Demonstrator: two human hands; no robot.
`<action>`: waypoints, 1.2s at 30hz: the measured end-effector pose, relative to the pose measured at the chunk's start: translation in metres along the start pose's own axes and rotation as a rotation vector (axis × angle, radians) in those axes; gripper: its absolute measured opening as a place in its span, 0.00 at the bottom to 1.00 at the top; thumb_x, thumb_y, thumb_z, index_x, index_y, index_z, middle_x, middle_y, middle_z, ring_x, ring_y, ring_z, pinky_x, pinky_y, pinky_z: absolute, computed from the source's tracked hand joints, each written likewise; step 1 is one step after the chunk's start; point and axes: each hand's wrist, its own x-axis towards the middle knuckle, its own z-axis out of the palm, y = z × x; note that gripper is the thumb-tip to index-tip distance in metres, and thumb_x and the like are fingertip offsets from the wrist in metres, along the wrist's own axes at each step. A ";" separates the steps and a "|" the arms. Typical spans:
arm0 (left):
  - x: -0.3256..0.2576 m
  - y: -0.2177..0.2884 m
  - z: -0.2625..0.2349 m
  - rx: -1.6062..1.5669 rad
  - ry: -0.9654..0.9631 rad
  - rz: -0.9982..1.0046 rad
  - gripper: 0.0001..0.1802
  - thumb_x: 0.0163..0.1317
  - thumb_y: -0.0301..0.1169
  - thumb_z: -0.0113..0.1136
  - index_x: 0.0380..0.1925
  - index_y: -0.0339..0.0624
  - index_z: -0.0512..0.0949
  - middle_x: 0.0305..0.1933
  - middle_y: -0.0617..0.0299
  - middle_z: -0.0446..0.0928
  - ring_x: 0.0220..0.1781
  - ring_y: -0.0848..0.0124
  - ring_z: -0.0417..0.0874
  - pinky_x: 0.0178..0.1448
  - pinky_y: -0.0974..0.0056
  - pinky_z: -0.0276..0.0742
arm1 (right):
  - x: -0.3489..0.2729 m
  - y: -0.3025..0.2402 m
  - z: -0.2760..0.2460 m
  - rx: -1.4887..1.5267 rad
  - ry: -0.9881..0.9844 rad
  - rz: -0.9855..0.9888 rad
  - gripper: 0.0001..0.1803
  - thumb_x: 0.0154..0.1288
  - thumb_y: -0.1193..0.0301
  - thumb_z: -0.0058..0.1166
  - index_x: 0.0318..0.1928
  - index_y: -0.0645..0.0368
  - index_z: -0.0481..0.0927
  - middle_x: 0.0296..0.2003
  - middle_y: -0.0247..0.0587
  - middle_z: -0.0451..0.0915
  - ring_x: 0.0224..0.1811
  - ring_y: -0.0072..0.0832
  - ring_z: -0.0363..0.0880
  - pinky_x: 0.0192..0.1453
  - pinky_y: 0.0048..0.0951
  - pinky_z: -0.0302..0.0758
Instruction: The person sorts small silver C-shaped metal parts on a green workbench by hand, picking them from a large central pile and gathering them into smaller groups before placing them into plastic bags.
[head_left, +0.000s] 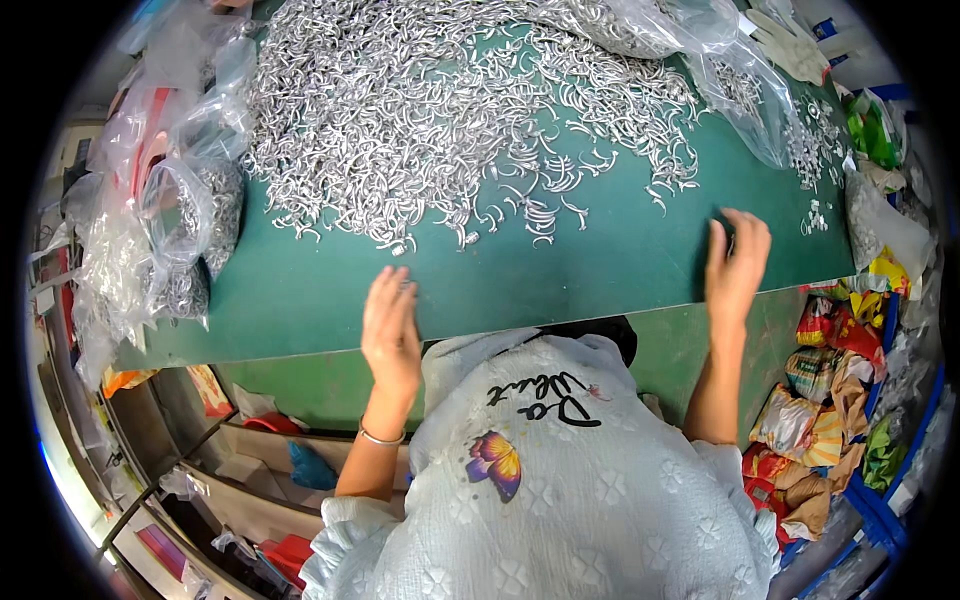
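A broad heap of small, curved silver metal pieces [400,110] covers the far part of the green table [560,275]. Close to the table's front edge is my left hand [391,330], slightly blurred, fingers extended toward the heap's near fringe. Just beyond its fingertips lies a small pale piece [399,247]. My right hand [738,262] is over the table's right side, its thumb and fingers apart and slightly bent. Nothing shows in either hand. Between them, a few curved pieces [541,217] lie scattered in front of the heap.
Clear plastic bags [205,215] of metal pieces stand on the left edge. Another clear bag [745,95] spills small pieces [815,145] at far right. A pale glove [787,45] lies behind it. Colourful packages [800,415] fill a blue rack on the right; shelves [260,490] stand at lower left.
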 end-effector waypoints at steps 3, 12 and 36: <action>-0.002 -0.016 -0.004 0.023 0.134 -0.138 0.12 0.59 0.13 0.56 0.41 0.34 0.81 0.55 0.51 0.77 0.63 0.51 0.75 0.68 0.51 0.68 | 0.010 -0.074 0.037 0.389 -0.159 -0.328 0.12 0.56 0.72 0.64 0.41 0.60 0.79 0.41 0.44 0.77 0.47 0.42 0.75 0.51 0.38 0.70; 0.016 0.033 0.009 -0.108 0.088 0.024 0.13 0.56 0.14 0.59 0.41 0.36 0.81 0.56 0.52 0.76 0.60 0.53 0.75 0.67 0.53 0.66 | 0.004 -0.044 0.024 0.323 -0.203 -0.068 0.03 0.58 0.77 0.60 0.32 0.61 0.79 0.32 0.41 0.78 0.38 0.40 0.75 0.44 0.36 0.67; 0.045 0.106 0.043 -0.991 -0.266 -0.138 0.14 0.54 0.15 0.65 0.43 0.34 0.82 0.36 0.61 0.78 0.38 0.74 0.76 0.44 0.69 0.72 | -0.038 -0.095 0.005 1.810 -0.905 0.738 0.11 0.73 0.69 0.50 0.46 0.65 0.78 0.38 0.36 0.80 0.35 0.16 0.70 0.40 0.20 0.68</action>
